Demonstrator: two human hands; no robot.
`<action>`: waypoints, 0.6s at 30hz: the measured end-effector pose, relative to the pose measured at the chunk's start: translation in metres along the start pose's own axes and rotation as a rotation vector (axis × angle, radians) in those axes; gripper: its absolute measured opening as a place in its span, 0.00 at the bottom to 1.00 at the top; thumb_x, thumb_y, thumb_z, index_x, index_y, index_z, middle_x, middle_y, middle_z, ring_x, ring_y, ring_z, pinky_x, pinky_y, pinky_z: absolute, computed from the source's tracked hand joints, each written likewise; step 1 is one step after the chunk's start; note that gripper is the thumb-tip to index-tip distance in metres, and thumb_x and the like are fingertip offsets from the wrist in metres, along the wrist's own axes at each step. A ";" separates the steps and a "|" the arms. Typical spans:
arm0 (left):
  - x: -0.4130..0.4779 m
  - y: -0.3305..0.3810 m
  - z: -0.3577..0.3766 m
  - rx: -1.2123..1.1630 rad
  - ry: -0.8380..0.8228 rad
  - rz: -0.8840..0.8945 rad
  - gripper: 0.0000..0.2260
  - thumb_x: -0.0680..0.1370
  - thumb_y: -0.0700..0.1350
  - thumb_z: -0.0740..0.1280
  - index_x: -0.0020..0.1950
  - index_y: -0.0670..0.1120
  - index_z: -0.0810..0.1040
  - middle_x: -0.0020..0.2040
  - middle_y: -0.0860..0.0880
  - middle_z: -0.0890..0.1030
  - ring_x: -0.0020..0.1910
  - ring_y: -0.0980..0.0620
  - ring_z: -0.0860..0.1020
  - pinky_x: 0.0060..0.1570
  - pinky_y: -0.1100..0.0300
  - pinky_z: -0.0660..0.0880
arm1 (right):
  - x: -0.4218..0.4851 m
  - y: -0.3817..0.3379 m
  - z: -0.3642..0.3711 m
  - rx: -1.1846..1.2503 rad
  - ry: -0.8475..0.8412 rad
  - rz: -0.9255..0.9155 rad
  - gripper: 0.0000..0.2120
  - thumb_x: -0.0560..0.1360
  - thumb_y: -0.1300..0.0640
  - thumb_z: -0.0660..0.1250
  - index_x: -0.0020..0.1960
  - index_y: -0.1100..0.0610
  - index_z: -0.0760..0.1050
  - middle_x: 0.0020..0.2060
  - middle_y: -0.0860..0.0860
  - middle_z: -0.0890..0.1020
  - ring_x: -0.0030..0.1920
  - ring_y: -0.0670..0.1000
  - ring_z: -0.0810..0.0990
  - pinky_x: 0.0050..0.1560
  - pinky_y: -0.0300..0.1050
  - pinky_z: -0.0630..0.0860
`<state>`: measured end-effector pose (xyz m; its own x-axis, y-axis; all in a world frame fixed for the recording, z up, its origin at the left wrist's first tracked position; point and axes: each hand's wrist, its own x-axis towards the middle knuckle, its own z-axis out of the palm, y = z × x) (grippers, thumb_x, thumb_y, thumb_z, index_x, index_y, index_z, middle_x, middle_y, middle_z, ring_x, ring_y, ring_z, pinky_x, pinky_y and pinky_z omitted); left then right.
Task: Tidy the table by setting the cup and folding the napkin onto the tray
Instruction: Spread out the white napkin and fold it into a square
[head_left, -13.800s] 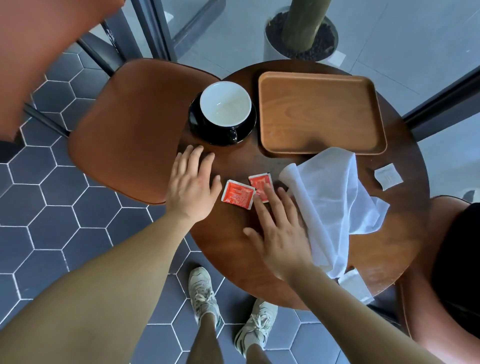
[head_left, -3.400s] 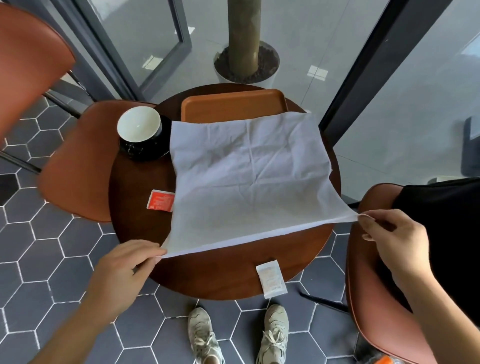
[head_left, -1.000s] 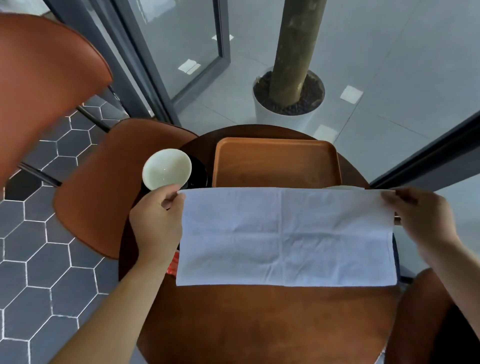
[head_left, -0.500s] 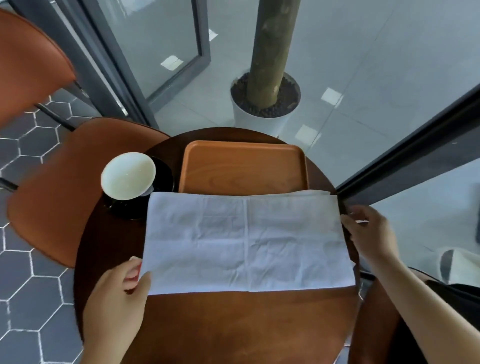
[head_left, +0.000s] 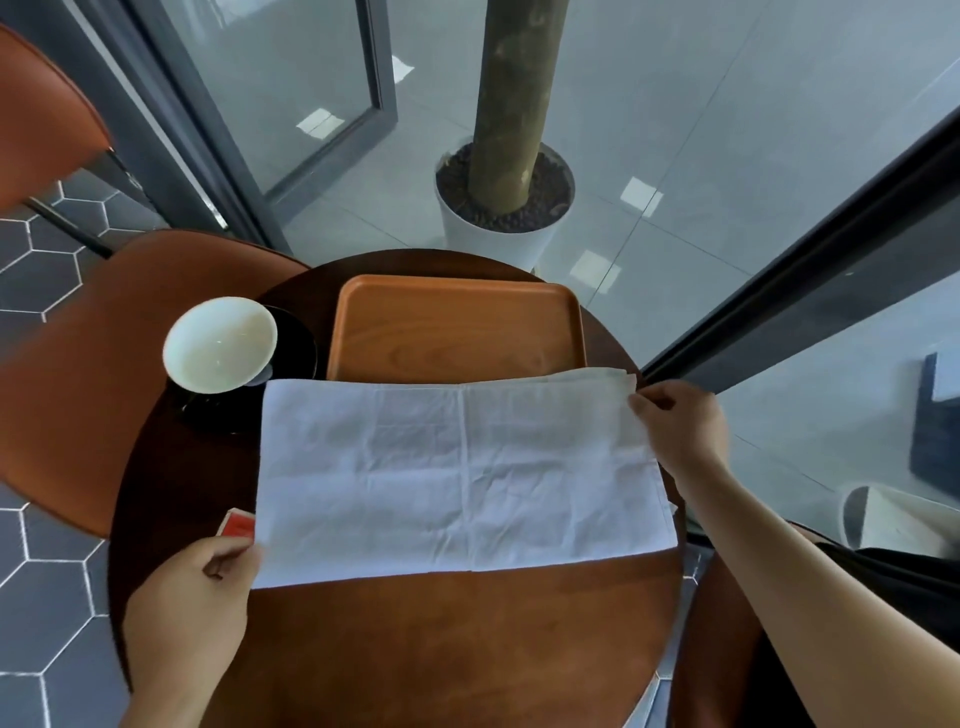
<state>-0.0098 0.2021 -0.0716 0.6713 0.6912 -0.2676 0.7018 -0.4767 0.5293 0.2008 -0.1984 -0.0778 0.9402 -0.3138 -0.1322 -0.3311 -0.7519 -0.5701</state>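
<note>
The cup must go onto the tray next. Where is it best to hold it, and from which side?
Probably the black saucer rim under the cup, from the near left with the left hand: the napkin and tray crowd its right side, and no handle shows clearly.

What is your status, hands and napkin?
Left hand pinches near-left corner, right hand far-right corner. White cloth napkin folded on round wooden table, edge at orange wooden tray. White cup beside tray.

White napkin (head_left: 457, 478), orange-brown tray (head_left: 457, 322), white cup (head_left: 221, 345), black saucer (head_left: 298, 348), red packet (head_left: 240, 522), dark hexagon-tiled floor (head_left: 47, 613)
</note>
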 end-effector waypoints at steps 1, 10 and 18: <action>0.001 -0.001 0.000 -0.021 0.004 -0.005 0.06 0.75 0.46 0.73 0.40 0.56 0.79 0.36 0.58 0.78 0.36 0.54 0.76 0.36 0.55 0.70 | 0.000 -0.002 -0.003 0.010 0.030 -0.022 0.04 0.75 0.51 0.71 0.41 0.48 0.83 0.32 0.38 0.80 0.34 0.43 0.78 0.31 0.40 0.74; -0.003 -0.006 0.003 -0.151 -0.017 -0.042 0.03 0.77 0.48 0.70 0.44 0.53 0.79 0.41 0.54 0.82 0.40 0.50 0.81 0.43 0.50 0.76 | 0.025 -0.006 0.012 -0.162 -0.061 0.019 0.06 0.77 0.50 0.68 0.44 0.51 0.80 0.37 0.48 0.82 0.36 0.49 0.76 0.30 0.37 0.66; -0.009 -0.008 -0.001 -0.196 -0.056 -0.073 0.02 0.76 0.53 0.70 0.45 0.57 0.78 0.44 0.60 0.81 0.44 0.55 0.80 0.40 0.54 0.73 | -0.012 0.006 -0.013 -0.069 -0.046 -0.103 0.08 0.76 0.50 0.71 0.53 0.53 0.81 0.42 0.45 0.81 0.43 0.51 0.79 0.40 0.44 0.74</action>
<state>-0.0215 0.2004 -0.0727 0.6368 0.6859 -0.3524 0.6927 -0.3081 0.6521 0.1862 -0.2063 -0.0692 0.9716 -0.2074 -0.1136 -0.2359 -0.8174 -0.5255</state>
